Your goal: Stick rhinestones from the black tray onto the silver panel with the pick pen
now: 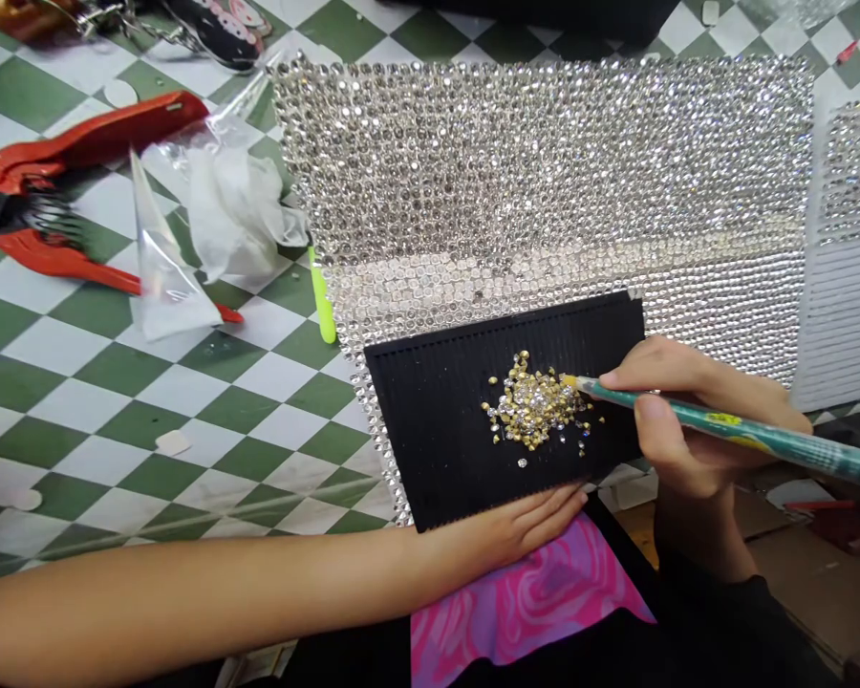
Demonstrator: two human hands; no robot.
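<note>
Head view: right hand (717,380) grasps a slim green pen-shaped tool (731,423) between thumb and fingers, its yellow tip (569,380) at the right edge of a loose heap of small gold-backed, faceted rhinestones (537,406). Heap sits right of centre on a black, finely ribbed rectangular board (444,420), a few stones strayed around it. Left hand (523,524) lies along the board's near edge, fingers extended together; thumb hidden, so cannot tell whether it grips the board or only steadies it.

Board overlaps the near part of a large sheet densely covered in silver stones (545,162); a paler band crosses that sheet, stones there too. At right, a white ribbed sheet (842,315) carries stones on its upper part, plain white ridges below.

Progress, judged from this frame: silver sheet looks largely covered, white one only partly, gold-backed stones lie loose and unsorted, so that portion looks barely begun. Cannot tell if any stone is on the tip.

Left side, on green-and-white checked tablecloth (265,382): red-handled cutter (107,134), transparent plastic cone (172,296), crumpled whitish plastic (229,215), neon-green stick (322,301) against the silver sheet's edge
</note>
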